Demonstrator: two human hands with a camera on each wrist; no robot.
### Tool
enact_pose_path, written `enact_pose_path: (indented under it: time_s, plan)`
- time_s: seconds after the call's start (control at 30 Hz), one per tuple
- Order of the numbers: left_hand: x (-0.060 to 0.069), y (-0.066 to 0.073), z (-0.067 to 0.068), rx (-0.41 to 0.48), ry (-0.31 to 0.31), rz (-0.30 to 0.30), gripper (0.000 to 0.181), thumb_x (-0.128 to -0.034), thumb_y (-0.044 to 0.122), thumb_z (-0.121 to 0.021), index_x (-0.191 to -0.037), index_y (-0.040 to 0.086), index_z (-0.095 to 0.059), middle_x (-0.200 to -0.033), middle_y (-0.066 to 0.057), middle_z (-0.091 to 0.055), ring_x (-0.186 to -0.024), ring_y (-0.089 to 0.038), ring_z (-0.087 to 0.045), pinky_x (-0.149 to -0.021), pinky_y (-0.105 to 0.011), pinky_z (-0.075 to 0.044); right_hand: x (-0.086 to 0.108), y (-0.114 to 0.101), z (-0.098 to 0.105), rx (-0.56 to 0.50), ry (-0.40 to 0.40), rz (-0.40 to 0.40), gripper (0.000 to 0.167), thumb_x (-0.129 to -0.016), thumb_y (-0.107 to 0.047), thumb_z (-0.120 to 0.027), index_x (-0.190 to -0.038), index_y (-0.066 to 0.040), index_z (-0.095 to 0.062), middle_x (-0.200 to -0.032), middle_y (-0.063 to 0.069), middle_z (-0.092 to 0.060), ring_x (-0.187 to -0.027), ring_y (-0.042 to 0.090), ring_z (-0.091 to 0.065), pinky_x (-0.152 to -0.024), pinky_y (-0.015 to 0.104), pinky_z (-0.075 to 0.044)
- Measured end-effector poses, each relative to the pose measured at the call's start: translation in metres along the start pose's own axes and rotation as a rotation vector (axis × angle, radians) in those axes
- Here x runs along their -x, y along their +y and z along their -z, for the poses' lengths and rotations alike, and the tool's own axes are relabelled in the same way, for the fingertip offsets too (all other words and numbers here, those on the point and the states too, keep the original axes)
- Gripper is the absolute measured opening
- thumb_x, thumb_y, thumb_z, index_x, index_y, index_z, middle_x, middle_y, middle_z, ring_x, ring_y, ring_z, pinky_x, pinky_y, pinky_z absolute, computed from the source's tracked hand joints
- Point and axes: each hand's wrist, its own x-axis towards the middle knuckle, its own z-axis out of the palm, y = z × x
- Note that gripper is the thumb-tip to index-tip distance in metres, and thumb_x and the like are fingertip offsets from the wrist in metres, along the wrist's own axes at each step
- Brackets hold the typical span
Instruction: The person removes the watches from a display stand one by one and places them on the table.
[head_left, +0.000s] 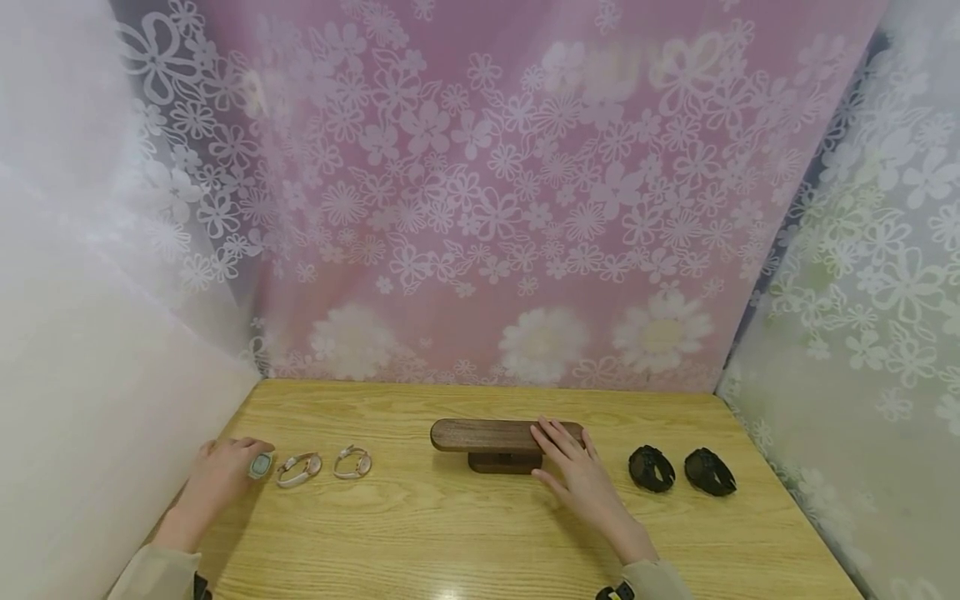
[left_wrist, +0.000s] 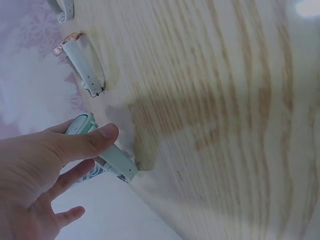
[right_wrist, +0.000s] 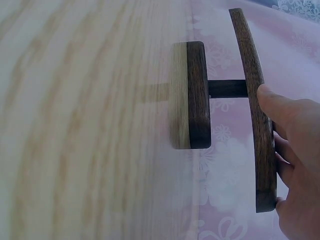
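Note:
At the left of the table my left hand (head_left: 213, 482) holds a mint-green wristwatch (head_left: 260, 466), its thumb and fingers pinching it near the case. In the left wrist view the watch strap (left_wrist: 120, 162) hangs below the thumb. A dark wooden T-shaped watch stand (head_left: 480, 435) stands upright near the middle. My right hand (head_left: 585, 487) rests on the right part of its bar, fingers extended across the top. The right wrist view has the thumb against the near edge of the bar (right_wrist: 257, 120); some fingertips are hidden there.
Two pale-strapped watches (head_left: 300, 472) lie between the left hand and the stand. To the right of my right hand sit two black watches (head_left: 651, 468). Flower-patterned curtains (head_left: 487, 208) enclose the wooden table (head_left: 420, 533) at the back and sides.

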Motion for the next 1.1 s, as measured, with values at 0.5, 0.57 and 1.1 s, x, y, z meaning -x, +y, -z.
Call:
enact_pose_path:
  time_s: [0.5, 0.57, 1.1]
  plan:
    - [-0.0046, -0.0033, -0.01, -0.004, 0.003, -0.077, 0.051, -0.0555, -0.015, -0.088, -0.098, 0.011, -0.075, -0.099, -0.012, -0.075, -0.076, -0.035, -0.068, -0.073, -0.067, -0.051, 0.0005, 0.0039, -0.0027, 0.014, -0.007, 0.006, 0.073, -0.09, -0.03, -0.076, -0.154, -0.013, -0.045, -0.161, 0.008, -0.038, -0.147, 0.033, -0.037, -0.117, 0.071, -0.02]
    - [-0.0047, -0.0031, -0.0105, 0.002, 0.005, -0.078, 0.051, -0.0566, -0.015, -0.087, -0.098, 0.011, -0.075, -0.098, -0.012, -0.075, -0.076, -0.035, -0.068, -0.073, -0.066, -0.052, 0.0006, 0.0042, -0.0031, 0.015, 0.002, 0.012, 0.072, -0.09, -0.029, -0.076, -0.154, -0.013, -0.046, -0.161, 0.008, -0.039, -0.146, 0.033, -0.038, -0.116, 0.071, -0.021]
    - [-0.0033, -0.004, -0.0051, 0.059, -0.086, -0.022, 0.051, -0.0602, -0.007, -0.091, -0.106, 0.008, -0.073, -0.105, -0.017, -0.073, -0.086, -0.04, -0.068, -0.08, -0.074, -0.049, 0.0004, 0.0033, -0.0019, 0.002, -0.03, -0.009, 0.072, -0.092, -0.03, -0.074, -0.155, -0.014, -0.044, -0.162, 0.006, -0.036, -0.148, 0.033, -0.035, -0.118, 0.07, -0.017]
